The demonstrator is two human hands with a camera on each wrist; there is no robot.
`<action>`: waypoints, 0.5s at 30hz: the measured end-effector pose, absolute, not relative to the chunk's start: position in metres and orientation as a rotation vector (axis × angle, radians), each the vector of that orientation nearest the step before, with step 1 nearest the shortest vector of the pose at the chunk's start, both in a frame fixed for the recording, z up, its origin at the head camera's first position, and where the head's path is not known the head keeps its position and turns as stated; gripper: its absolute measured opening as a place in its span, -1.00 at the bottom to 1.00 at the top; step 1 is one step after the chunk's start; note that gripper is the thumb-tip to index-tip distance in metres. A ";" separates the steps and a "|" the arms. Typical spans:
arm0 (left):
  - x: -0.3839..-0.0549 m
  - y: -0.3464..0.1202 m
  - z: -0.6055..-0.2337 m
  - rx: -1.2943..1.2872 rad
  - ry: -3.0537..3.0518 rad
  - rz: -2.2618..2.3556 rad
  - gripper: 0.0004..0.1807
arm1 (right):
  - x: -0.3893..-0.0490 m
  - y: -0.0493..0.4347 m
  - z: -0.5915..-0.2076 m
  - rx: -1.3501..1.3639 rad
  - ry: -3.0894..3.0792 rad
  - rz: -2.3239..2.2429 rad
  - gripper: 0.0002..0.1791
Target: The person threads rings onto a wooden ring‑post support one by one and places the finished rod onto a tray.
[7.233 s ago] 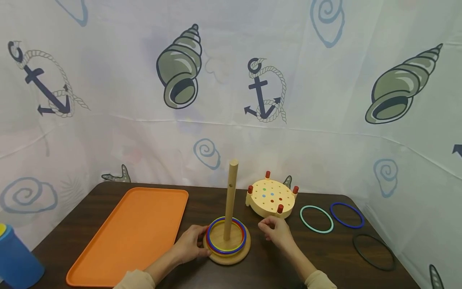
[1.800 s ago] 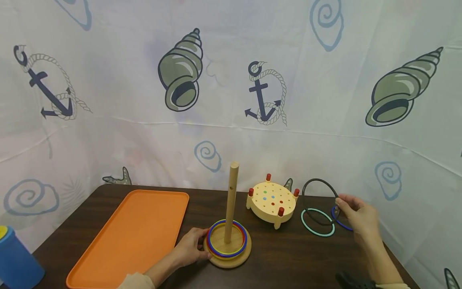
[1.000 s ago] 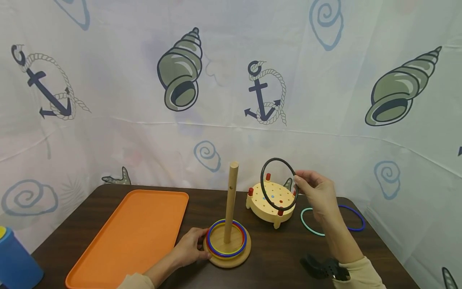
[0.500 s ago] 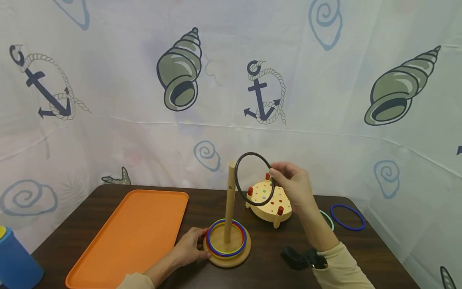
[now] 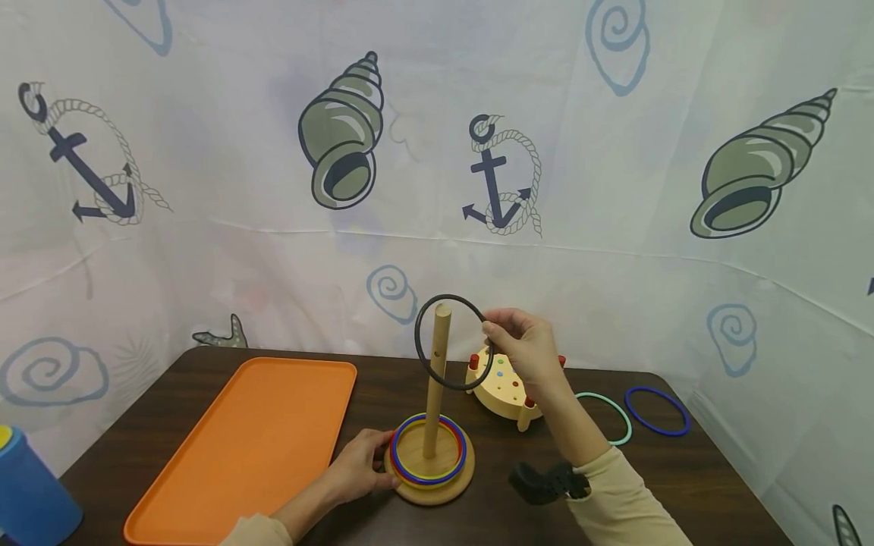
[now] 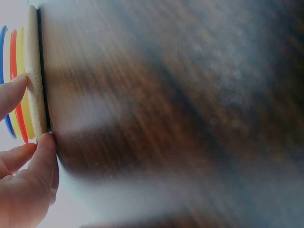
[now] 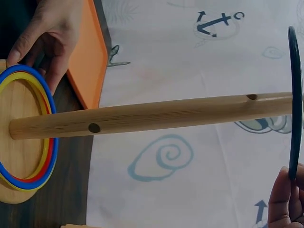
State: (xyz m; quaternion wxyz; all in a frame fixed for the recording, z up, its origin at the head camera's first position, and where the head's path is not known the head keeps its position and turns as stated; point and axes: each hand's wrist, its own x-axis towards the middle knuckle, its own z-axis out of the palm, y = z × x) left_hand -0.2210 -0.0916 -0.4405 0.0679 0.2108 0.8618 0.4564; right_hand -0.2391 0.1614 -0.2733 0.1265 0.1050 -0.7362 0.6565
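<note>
My right hand [image 5: 529,349] pinches a black ring [image 5: 417,343] by its right side, between thumb and fingers. In the head view the ring surrounds the upper part of a wooden post [image 5: 435,406]; the right wrist view shows it upright at the post's top end. Blue, red and yellow rings [image 7: 54,154] lie stacked around the post's foot on the round wooden base [image 5: 444,497]. My left hand [image 5: 358,466] holds the base's left edge, its fingertips on the rim in the left wrist view.
An orange tray [image 5: 253,447] lies left of the stand, with a blue container [image 5: 37,493] at the far left. Behind my right hand stands a round pegged board [image 5: 501,390] on short legs. Mint [image 5: 630,425] and blue rings [image 5: 686,421] lie at the right.
My right hand picked up the black ring from the table's right side and carried it left, past the pegged board, to the post's top. My left hand stays on the base.
</note>
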 end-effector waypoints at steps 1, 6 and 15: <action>-0.221 -0.092 -0.440 0.637 2.593 1.375 -0.23 | -0.240 0.161 -0.275 0.303 -2.146 1.912 -0.77; -0.222 -0.091 -0.441 0.646 2.581 1.371 -0.22 | -0.245 0.157 -0.282 0.283 -2.181 1.895 -0.78; -0.222 -0.091 -0.441 0.633 2.591 1.375 -0.23 | -0.249 0.157 -0.311 0.302 -2.266 1.788 -0.82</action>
